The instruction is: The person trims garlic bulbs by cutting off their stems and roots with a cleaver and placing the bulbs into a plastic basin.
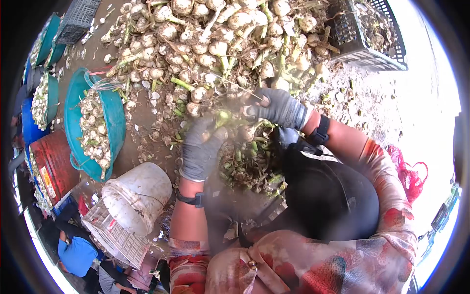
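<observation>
My left hand [201, 147], in a grey glove, has its fingers wrapped round a green-and-white garlic stem [223, 117] above the pile of trimmings. My right hand [279, 107], gloved too, is curled just to the right; what its fingers hold, if anything, is blurred. A garlic bulb [247, 132] shows between and below the two hands. Beyond them spreads a large heap of garlic bulbs [205, 49] with roots and stalks. Cut green stems [252, 169] lie beneath my hands, close to my knee.
A teal basin [117, 117] of garlic stands at the left, near a red tub [53, 164]. A white bucket [147, 191] rests by a white crate [117, 240]. Black crates [362, 46] are at the upper right and upper left. A person [78, 255] in blue is at the lower left.
</observation>
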`<state>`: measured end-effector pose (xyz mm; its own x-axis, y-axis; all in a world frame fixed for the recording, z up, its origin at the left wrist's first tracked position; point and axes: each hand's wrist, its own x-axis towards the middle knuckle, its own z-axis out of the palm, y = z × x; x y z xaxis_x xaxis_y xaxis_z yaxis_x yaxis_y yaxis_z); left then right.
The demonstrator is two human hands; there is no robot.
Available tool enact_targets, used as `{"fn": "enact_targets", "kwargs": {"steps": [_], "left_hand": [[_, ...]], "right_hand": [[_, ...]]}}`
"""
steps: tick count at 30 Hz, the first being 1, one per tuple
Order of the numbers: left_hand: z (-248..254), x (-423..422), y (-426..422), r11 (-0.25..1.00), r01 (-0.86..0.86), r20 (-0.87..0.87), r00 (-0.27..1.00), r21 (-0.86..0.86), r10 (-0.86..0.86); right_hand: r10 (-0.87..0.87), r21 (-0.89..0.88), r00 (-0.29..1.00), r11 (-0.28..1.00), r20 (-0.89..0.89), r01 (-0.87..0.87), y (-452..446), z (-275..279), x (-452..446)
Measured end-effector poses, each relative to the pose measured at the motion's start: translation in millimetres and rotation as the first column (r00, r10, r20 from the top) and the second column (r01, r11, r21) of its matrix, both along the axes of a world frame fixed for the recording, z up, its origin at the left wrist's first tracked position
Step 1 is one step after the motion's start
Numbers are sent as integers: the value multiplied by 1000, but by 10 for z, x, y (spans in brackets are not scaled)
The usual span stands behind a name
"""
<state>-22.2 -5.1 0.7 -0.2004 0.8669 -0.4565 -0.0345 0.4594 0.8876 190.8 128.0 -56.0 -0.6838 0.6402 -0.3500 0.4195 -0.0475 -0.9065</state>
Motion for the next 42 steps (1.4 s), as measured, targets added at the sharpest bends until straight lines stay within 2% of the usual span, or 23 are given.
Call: {"fn": "enact_targets", "kwargs": {"steps": [2,4,6,7,10,11,12,14,15,16,18,20,22,23,24,25,26,27,28,32,35,39,42], "left_hand": [[-42,102,207,965,236,-480,864,116,-154],[-21,211,243,970,203,-396,908,133,-136],[16,290,287,944,-110,76,993,311,91],[-21,278,267,959,-119,194,979,259,69],[-183,389,282,961,-174,464,884,213,57],[-232,456,299,939,-222,424,901,261,94],[-246,490,318,941,-220,428,899,258,93],[-250,517,386,944,-155,351,935,292,45],[-219,471,425,950,-104,363,932,293,-10],[-232,447,440,950,-100,365,931,296,-16],[-255,404,460,921,-46,116,993,386,1],[-252,381,465,917,-47,-4,999,397,53],[-233,290,425,987,-138,273,956,80,112],[-303,202,413,964,164,-156,979,210,-133],[-437,136,374,963,165,-153,979,212,-134],[-554,98,338,996,-92,708,703,-11,72],[-677,80,295,982,-125,935,310,-140,173],[-718,83,292,909,-90,886,-282,-407,369],[-756,86,291,801,85,601,-615,-592,510],[-895,127,182,801,-152,809,9,-579,587],[-910,86,143,808,-163,824,-156,-566,545],[-874,151,81,740,-249,780,-149,-625,608],[-961,130,43,892,-263,905,-319,-369,280]], "right_hand": [[66,231,986,972,-153,-29,9,186,-243],[60,149,995,988,-80,-48,72,327,-237],[76,77,997,994,-22,-74,154,340,-263],[4,-244,1000,970,18,0,157,288,-213],[-153,-703,988,705,-18,97,29,117,-212],[-276,-834,957,546,-91,77,-35,57,-199],[-279,-836,956,543,-86,83,-73,-28,-169],[-2,-320,957,943,-289,-95,-106,-202,-110],[88,-156,948,978,-305,-140,-80,-162,-101],[165,15,938,986,-306,-168,-38,-37,-121],[196,-104,961,978,196,-178,52,214,-147],[39,112,990,993,-136,-24,35,-62,8],[63,244,987,965,147,-98,93,322,98],[61,245,987,965,148,-97,99,391,125],[190,411,970,881,151,-237,101,438,151],[313,557,933,750,178,-358,80,465,170],[313,555,932,750,182,-360,44,483,163],[321,581,925,721,205,-378,5,502,137],[328,607,917,689,227,-397,-18,513,116],[319,627,910,660,264,-413,-74,451,91],[319,658,910,630,265,-413,-81,411,85],[343,613,900,659,270,-436,-98,507,74],[343,660,906,625,247,-417,-135,564,81]]}}
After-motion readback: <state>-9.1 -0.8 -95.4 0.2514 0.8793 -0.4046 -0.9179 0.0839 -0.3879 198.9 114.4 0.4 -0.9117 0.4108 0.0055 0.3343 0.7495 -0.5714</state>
